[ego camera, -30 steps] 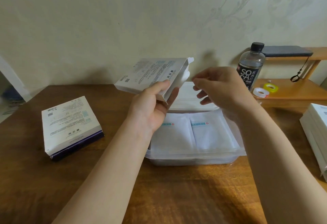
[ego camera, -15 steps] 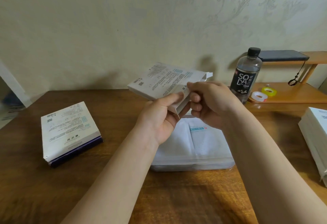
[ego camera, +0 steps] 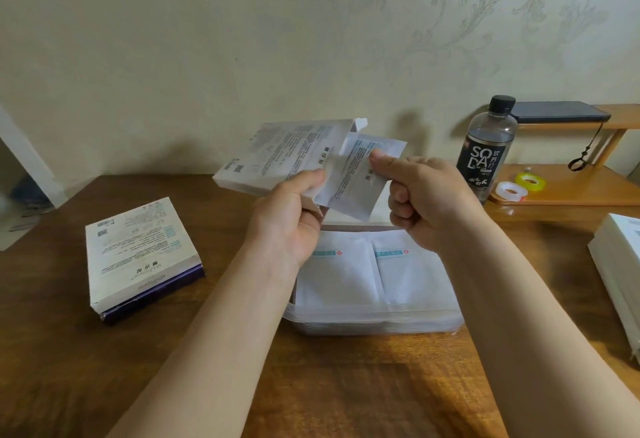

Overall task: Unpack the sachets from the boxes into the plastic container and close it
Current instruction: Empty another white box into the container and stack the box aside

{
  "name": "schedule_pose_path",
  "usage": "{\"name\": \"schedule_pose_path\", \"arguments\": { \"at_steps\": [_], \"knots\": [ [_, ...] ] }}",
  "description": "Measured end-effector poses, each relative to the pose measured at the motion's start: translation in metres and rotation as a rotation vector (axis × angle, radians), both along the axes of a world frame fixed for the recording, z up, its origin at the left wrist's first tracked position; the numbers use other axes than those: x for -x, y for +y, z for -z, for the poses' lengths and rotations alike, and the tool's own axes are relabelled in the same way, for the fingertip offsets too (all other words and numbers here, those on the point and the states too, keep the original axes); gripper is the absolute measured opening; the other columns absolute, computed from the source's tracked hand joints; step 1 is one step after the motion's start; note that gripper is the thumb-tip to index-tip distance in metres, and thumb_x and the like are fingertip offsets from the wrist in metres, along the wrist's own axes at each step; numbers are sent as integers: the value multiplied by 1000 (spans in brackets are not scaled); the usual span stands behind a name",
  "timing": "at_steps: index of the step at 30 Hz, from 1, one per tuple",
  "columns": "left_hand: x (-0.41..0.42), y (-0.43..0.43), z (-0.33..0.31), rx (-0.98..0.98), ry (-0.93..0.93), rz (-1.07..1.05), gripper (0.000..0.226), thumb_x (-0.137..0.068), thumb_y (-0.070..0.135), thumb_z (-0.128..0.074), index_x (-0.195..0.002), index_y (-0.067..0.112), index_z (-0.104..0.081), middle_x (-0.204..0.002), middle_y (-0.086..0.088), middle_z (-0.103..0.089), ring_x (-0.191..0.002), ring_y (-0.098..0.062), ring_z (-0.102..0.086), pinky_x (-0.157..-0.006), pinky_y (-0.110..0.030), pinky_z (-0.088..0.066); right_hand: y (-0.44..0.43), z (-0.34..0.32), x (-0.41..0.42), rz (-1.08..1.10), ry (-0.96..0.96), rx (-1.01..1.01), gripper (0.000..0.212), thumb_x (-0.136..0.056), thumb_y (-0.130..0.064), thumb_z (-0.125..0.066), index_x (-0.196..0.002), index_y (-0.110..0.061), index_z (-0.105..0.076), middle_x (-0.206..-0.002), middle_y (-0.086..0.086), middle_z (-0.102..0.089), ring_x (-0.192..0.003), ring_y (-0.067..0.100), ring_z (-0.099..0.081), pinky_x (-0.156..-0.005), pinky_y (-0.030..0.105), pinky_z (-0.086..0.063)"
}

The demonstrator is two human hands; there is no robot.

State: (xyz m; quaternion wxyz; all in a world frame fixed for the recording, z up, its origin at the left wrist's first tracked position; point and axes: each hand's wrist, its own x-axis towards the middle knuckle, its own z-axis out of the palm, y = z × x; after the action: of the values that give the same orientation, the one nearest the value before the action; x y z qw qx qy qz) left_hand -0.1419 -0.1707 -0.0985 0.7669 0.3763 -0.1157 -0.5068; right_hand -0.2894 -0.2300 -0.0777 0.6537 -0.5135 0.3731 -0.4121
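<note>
While the brown wooden table [ego camera: 346,385] bears the clear rectangular plastic container [ego camera: 374,326], my left hand [ego camera: 287,223] grips the white printed cardboard box [ego camera: 277,153] above it; my right hand [ego camera: 429,202] pinches a white printed sachet [ego camera: 353,181], half out of the box, between thumb and curled fingers.

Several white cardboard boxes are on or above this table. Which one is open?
The white printed cardboard box held up by the left hand: its end flap is open, and the right hand pinches a white sachet partly out of it.
</note>
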Motion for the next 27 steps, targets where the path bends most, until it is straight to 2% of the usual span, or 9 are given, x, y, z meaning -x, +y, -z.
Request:
{"name": "schedule_pose_path", "arguments": {
  "at_steps": [3, 5, 7, 9, 11, 15, 20, 23, 27],
  "knots": [
    [-10, 1, 0, 3, 14, -39, 26, -85, -11, -66, -99, 11, -70, -97, -9, -79, -90, -24, -76, -89, -42, -61, -2, -4, 5, 53, 162, 140, 19, -94, -19, -63, -80, -6, -64, -50, 4, -53, -43, 18, -43, -47, 27, -33],
    [-10, 1, 0, 7, 22, -54, 27, -86, -11, -66, -98, 13, -69, -91, -7, -79, -84, -22, -77, -91, -41, -60, -6, -3, 11, 118, 253, 308, 13, -92, -9, -59, -102, -13, -66, -73, 8, -67, -56, 18, -57, -50, 30, -44],
    [-8, 1, 1, -7, 25, -50, 27, -86, -11, -67, -98, 13, -69, -89, -6, -79, -83, -21, -77, -95, -41, -58, -11, 3, 17, 127, 457, 660, 52, -89, -9, -66, -133, -33, -53, -109, 5, -63, -82, 11, -64, -69, 29, -56],
    [-4, -1, 3, -16, 25, -25, 27, -85, -12, -66, -100, 11, -69, -88, -8, -79, -80, -21, -77, -83, -38, -62, -15, 12, 17, 96, 655, 978, 70, -84, -13, -77, -141, -43, -50, -136, 5, -47, -113, 17, -58, -93, 36, -54],
    [0, -2, 4, -19, 31, -13, 28, -86, -13, -66, -102, 10, -69, -90, -10, -79, -79, -23, -77, -69, -35, -64, -16, 19, 12, 101, 684, 1133, 52, -82, -13, -79, -127, -36, -67, -146, 8, -41, -124, 27, -52, -93, 48, -54],
    [-2, -1, 2, -12, 41, -23, 27, -88, -12, -64, -102, 11, -66, -93, -10, -78, -90, -26, -75, -77, -39, -63, -18, 16, 19, 96, 534, 1184, 24, -84, -7, -76, -102, -23, -79, -133, 7, -55, -119, 24, -57, -85, 44, -57],
    [-11, -1, 1, 28, 91, -42, 29, -90, -14, -59, -109, 7, -64, -105, -14, -75, -106, -31, -72, -75, -38, -64, -18, -4, 42, 74, 328, 1018, 29, -83, -5, -76, -93, -32, -73, -109, -4, -66, -99, 2, -65, -81, 18, -54],
    [-17, -1, 3, 62, 107, -94, 41, -90, -15, -59, -125, 7, -59, -117, -16, -72, -101, -29, -73, -63, -33, -63, -19, -10, 52, 115, 248, 962, 11, -85, -14, -77, -91, -24, -76, -90, 6, -74, -82, 11, -66, -72, 39, -56],
    [-14, -1, 2, 58, 77, -122, 33, -90, -15, -59, -109, 11, -61, -111, -13, -72, -93, -26, -73, -66, -33, -64, -24, -12, 62, 81, 159, 738, 18, -83, -9, -78, -75, -26, -78, -72, -2, -73, -73, 23, -65, -72, 52, -55]
  ]
}}
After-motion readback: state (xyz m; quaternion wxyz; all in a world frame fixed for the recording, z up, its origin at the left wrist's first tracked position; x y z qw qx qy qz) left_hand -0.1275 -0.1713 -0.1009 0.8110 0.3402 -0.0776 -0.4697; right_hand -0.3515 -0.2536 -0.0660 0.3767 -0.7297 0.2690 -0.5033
